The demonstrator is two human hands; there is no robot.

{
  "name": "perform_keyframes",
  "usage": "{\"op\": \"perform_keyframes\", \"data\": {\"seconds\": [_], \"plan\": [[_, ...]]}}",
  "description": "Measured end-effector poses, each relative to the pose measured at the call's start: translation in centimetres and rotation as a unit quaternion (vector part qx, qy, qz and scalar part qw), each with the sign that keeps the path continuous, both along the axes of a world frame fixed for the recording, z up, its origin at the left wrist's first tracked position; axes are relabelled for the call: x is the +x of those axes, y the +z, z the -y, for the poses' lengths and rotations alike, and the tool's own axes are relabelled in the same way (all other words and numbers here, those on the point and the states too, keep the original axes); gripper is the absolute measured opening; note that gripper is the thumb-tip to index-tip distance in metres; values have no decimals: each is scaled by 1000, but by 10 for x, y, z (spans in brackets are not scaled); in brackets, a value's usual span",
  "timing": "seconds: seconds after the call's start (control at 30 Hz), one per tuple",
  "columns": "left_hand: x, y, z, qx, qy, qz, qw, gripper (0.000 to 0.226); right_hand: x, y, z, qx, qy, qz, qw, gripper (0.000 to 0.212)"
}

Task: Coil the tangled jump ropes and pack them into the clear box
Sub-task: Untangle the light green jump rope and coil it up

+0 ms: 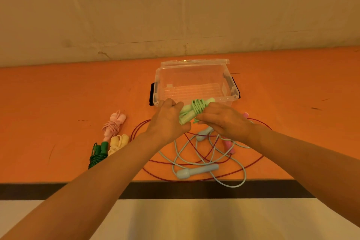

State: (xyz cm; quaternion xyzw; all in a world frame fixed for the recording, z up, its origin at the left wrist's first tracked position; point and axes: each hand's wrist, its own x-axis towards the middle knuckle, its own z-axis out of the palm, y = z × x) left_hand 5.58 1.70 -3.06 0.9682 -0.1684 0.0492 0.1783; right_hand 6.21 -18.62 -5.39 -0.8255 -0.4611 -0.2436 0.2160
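An orange table [58,103] fills the middle band of the frame, and its surface shows some small dark scratches and marks. Its near edge is a dark strip across the lower part of the frame, and below it a pale floor [194,220] is visible. Behind the table, in the whole upper half, stands a pale wall [175,6] with rough patches and faint lines. The clear box [194,84] sits open at the centre of the frame, near the far edge of the table, with black latches on its two sides and its lid standing up behind it. Just in front of the box, both hands hold the light green jump rope [196,110], which is coiled into a bundle. The left hand [167,121] grips the handle end with curled fingers, and the right hand [224,121] pinches the rope end of the bundle with its fingertips. Under the hands, in the lower centre, a light blue jump rope [196,170] and a thin red jump rope [253,163] lie loose and tangled together on the table. At the left of them three coiled ropes lie close together: a pink one [113,125], a yellow one [117,142] and a dark green one [98,155].
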Motion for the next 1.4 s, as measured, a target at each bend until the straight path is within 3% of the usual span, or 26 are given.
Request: {"op": "perform_keyframes", "data": {"seconds": [0.2, 0.4, 0.53, 0.6, 0.77, 0.93, 1.27, 1.4], "plan": [[0, 2, -11, 57, -74, -18, 995, 78, 0, -2, 3, 12, -6, -19, 1000, 47], [1, 3, -2, 171, -96, 8, 981, 76, 6, 4, 2, -79, -3, 51, 996, 40], [-8, -2, 9, 245, -162, 9, 956, 65, 11, 15, 1, -145, 36, 99, 984, 32], [-10, -8, 11, 237, -206, 5, 949, 61, 10, 15, 3, -151, 56, 80, 984, 34], [-10, -19, 0, 64, -216, 6, 974, 72, 14, 24, 17, -131, -14, -63, 989, 49], [-6, -21, -7, 27, -226, 32, 973, 72, 17, 35, 19, -153, -29, -237, 959, 34], [-1, -31, -11, 63, -269, 43, 960, 71, 13, 29, 25, -205, -57, -268, 940, 23], [-12, -30, -5, 76, -322, 86, 940, 71, 18, 28, 30, -180, -87, -267, 943, 20]]}}
